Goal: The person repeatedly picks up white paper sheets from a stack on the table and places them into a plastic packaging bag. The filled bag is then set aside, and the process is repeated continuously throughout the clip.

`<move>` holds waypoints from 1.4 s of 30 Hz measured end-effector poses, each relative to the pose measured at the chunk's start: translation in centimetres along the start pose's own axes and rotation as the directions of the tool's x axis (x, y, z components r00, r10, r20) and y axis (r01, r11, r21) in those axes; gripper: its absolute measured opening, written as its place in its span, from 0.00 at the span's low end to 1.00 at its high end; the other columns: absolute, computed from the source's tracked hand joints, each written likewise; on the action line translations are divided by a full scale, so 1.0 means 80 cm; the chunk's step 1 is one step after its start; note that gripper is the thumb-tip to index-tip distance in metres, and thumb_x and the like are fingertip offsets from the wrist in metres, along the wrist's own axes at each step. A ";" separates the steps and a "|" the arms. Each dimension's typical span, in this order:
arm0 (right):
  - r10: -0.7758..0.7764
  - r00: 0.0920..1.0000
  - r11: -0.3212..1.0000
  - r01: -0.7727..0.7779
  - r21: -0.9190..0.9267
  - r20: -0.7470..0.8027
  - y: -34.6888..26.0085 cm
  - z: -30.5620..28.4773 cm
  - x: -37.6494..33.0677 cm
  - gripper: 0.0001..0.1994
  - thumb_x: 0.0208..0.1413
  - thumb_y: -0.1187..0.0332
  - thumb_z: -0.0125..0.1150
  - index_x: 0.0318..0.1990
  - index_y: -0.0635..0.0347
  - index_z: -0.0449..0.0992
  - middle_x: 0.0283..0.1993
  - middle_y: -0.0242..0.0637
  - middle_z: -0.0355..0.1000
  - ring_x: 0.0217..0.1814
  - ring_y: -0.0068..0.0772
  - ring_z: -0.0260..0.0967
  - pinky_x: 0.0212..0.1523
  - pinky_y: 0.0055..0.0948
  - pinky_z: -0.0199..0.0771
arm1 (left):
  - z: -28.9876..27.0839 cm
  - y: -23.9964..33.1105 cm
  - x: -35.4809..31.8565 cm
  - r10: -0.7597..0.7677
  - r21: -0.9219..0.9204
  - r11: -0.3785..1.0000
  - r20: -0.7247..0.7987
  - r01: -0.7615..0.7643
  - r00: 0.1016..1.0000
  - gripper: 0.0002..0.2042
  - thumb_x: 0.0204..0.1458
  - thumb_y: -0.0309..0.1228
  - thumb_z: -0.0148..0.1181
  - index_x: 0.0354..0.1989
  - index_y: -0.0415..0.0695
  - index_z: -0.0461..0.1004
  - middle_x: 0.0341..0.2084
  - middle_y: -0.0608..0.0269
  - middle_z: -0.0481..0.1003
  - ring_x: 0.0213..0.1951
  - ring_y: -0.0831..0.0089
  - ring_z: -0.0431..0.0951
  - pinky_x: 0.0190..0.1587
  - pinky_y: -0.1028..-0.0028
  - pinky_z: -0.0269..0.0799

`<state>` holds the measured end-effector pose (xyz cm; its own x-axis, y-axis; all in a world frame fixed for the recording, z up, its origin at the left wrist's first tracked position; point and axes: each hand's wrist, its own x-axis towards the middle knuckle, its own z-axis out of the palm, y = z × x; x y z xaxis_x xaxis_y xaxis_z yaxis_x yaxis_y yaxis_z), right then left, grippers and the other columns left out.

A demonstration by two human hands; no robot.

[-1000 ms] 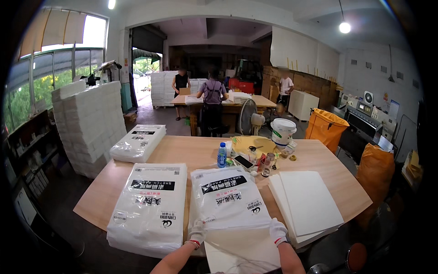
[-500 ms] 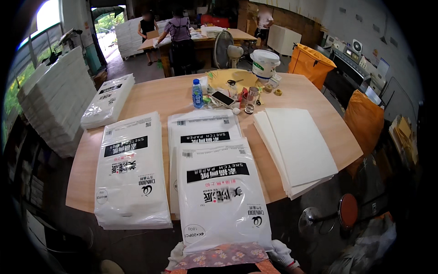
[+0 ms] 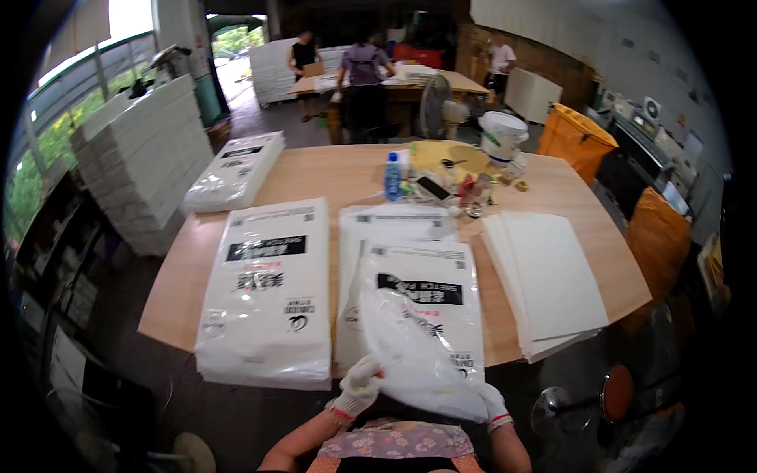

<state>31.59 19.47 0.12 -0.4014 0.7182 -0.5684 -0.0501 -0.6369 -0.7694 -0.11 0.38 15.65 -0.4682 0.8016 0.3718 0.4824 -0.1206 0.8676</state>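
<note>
A white plastic paper pack (image 3: 438, 323) with black printed blocks hangs over the table's near edge, its near left part curled up and bulging. My left hand (image 3: 361, 385), in a white knit glove, pinches that pack's near left edge. At the near right corner my right hand (image 3: 492, 404), gloved too, is closed on the same pack; its fingers are partly hidden. Beneath and beyond it lies another printed pack (image 3: 394, 217). To the left rests a pile of similar packs (image 3: 264, 315). A fanned stack of blank white sheets (image 3: 552, 276) lies to the right.
Farther up the table (image 3: 315, 173) are a blue bottle (image 3: 393, 177), a phone (image 3: 433, 187), scissors (image 3: 451, 162) and a white bucket (image 3: 502, 135). More packs (image 3: 236, 169) lie far left. A round stool (image 3: 616, 394) stands at right. Several people are in the background.
My hands have come up from below the near edge, spread onto the front pack's near end. That pack's left side now curls upward. The whole view has shifted slightly left.
</note>
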 end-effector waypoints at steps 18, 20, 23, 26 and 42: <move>0.165 0.716 0.659 0.432 -0.616 0.678 0.047 0.462 -0.001 0.16 0.61 0.57 0.49 0.43 0.63 0.73 0.38 0.35 0.71 0.43 0.25 0.67 0.44 0.25 0.68 | -0.408 -0.257 -0.116 -0.490 -0.477 0.869 -0.790 0.133 0.367 0.07 0.54 0.32 0.45 0.39 0.46 0.65 0.38 0.63 0.69 0.40 0.67 0.70 0.46 0.66 0.68; 0.017 0.614 0.673 0.577 -0.463 0.789 0.025 0.434 -0.008 0.18 0.61 0.56 0.49 0.45 0.63 0.72 0.40 0.37 0.71 0.45 0.27 0.67 0.48 0.26 0.67 | -0.414 -0.267 -0.153 -0.678 -0.712 0.701 -0.687 -0.053 0.262 0.17 0.58 0.37 0.42 0.51 0.42 0.68 0.47 0.58 0.70 0.46 0.65 0.70 0.49 0.66 0.68; -0.147 0.540 0.368 0.808 -0.461 0.829 -0.007 0.316 0.042 0.21 0.59 0.54 0.51 0.51 0.63 0.69 0.48 0.43 0.69 0.51 0.36 0.67 0.54 0.32 0.65 | -0.350 -0.344 -0.262 -0.734 -0.699 0.677 -0.661 0.230 0.154 0.26 0.56 0.51 0.42 0.56 0.44 0.65 0.51 0.56 0.69 0.50 0.59 0.68 0.48 0.55 0.68; -0.401 0.668 -0.219 0.594 -0.774 0.626 -0.150 0.166 0.055 0.20 0.52 0.65 0.55 0.51 0.64 0.68 0.50 0.53 0.67 0.55 0.51 0.63 0.59 0.38 0.62 | -0.128 -0.325 -0.271 -0.824 -0.350 0.566 -0.248 0.746 0.509 0.11 0.52 0.26 0.50 0.45 0.41 0.68 0.37 0.61 0.73 0.39 0.73 0.73 0.42 0.70 0.72; -0.897 0.333 -0.280 0.082 -0.956 0.291 -0.265 -0.121 0.115 0.11 0.58 0.63 0.49 0.43 0.59 0.70 0.36 0.46 0.71 0.35 0.50 0.69 0.31 0.44 0.69 | 0.237 -0.090 0.088 -0.238 0.115 0.970 0.646 0.216 0.726 0.18 0.55 0.37 0.51 0.52 0.42 0.67 0.39 0.54 0.75 0.45 0.58 0.74 0.47 0.68 0.69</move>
<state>37.79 42.29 8.41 -0.3554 0.7288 0.5853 0.8557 0.5056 -0.1101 7.17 18.04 5.76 0.0237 0.9884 -0.1497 0.4518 0.1230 0.8836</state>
